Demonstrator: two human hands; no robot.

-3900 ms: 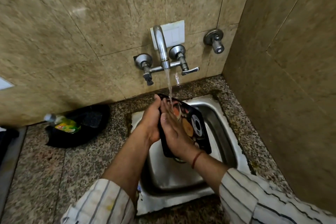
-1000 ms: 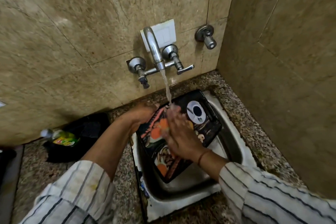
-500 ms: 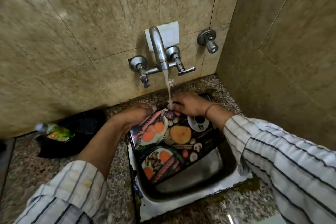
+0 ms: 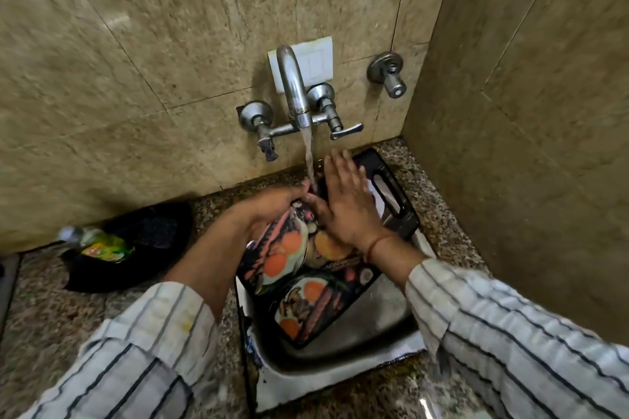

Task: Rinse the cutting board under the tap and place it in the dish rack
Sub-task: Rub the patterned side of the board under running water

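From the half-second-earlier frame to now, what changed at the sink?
The right hand slid from the cutting board's far edge down onto its printed face, palm flat. The left hand kept gripping the board's left edge. Tap running and board propped in the sink, both unchanged.

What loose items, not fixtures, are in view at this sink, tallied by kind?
Cutting board: 1, over the sink
Green-labelled bottle: 1
Black tray holding the bottle: 1
Total: 3
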